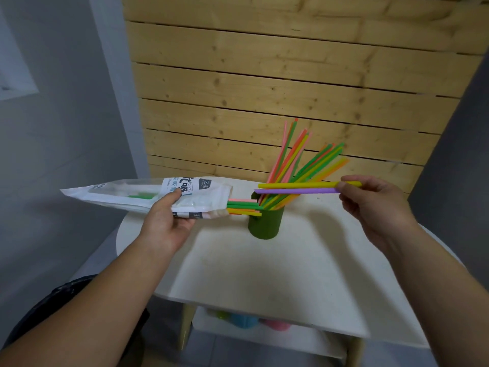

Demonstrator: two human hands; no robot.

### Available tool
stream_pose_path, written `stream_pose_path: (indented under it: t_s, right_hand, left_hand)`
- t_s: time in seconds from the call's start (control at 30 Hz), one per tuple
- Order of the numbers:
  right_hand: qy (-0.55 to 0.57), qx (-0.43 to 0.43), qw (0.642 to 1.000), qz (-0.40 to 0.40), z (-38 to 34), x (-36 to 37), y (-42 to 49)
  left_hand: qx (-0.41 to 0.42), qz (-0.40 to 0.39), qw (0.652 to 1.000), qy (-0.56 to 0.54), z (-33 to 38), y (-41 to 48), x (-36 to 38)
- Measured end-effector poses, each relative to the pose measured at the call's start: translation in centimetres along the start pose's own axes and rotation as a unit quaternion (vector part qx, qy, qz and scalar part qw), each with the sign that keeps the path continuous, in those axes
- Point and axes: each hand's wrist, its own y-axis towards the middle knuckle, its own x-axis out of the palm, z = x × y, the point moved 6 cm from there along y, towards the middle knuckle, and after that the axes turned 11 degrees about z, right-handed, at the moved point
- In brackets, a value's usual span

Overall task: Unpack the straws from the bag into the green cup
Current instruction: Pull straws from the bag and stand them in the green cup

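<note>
My left hand (169, 221) grips a white plastic straw bag (132, 194) held level above the table's left side, its open mouth facing right. Several pink, green and yellow straw ends (243, 207) stick out of that mouth beside the cup. The dark green cup (265, 223) stands upright on the table with several coloured straws (304, 165) fanned out of it, leaning up and to the right. My right hand (370, 205) pinches a yellow straw (299, 185) and a purple straw (296, 191) by their right ends, holding them level just above the cup's rim.
The white table (264, 274) has a rounded left edge and a lower shelf (251, 332) with blue and pink cups. A wooden slat wall (264, 88) rises right behind the table. Grey wall and floor lie to the left.
</note>
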Motion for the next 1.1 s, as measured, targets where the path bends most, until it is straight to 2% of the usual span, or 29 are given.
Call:
stream_pose_path:
  t_s: [0.3, 0.4, 0.6, 0.77, 0.97, 1.1]
  right_hand:
    - [-0.056, -0.022, 0.998, -0.010, -0.3, 0.9, 0.0]
    - [-0.046, -0.022, 0.999, -0.018, 0.4, 2.4, -0.5]
    - [-0.008, -0.042, 0.999, 0.032, 1.0, 3.9, -0.4]
    - [0.008, -0.045, 0.998, 0.037, 1.4, 5.3, 0.0]
    - [-0.016, -0.032, 0.999, 0.012, 2.5, 6.1, 0.4]
    - [-0.071, -0.011, 0.997, 0.003, 3.8, 5.5, -0.5]
  left_hand:
    - [0.001, -0.015, 0.999, 0.031, -1.1, -0.5, 0.4]
    - [-0.001, -0.016, 0.999, 0.042, -1.5, -0.6, 0.4]
    - [-0.001, -0.018, 0.998, 0.056, -1.8, -0.5, 0.4]
    - [0.001, -0.017, 0.998, 0.062, -1.8, -0.4, 0.3]
    - [0.003, -0.021, 0.998, 0.060, -2.0, -0.5, 0.6]
    - [0.006, -0.024, 0.998, 0.053, -1.8, -0.7, 0.8]
